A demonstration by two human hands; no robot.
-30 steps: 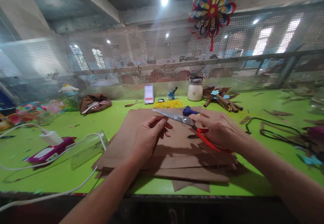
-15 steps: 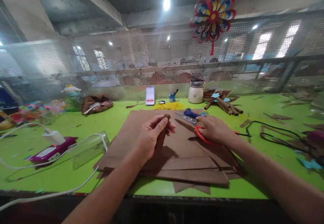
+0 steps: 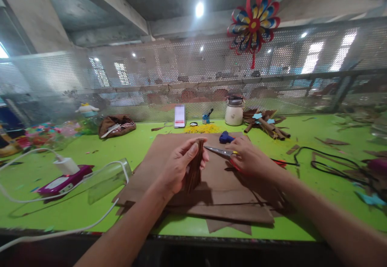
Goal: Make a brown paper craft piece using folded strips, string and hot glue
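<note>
Upright in my left hand is a bundle of folded brown paper, pinched near its top between thumb and fingers. My right hand grips a pair of scissors with red handles. Their blades look closed and point left, with the tips close to the top of the bundle; I cannot tell if they touch it. Under both hands lies a stack of brown paper sheets. A dark blue glue gun rests on the stack just behind my right hand, partly hidden by it.
On the green table, a purple power strip and clear plastic cup sit left. A phone, yellow shreds, a blue bottle, a jar and rolled brown paper stand behind. A black cord runs right.
My right hand has picked up the scissors from the paper stack and brought their tips left to the bundle. The bundle in my left hand has turned, showing more of its folded layers.
</note>
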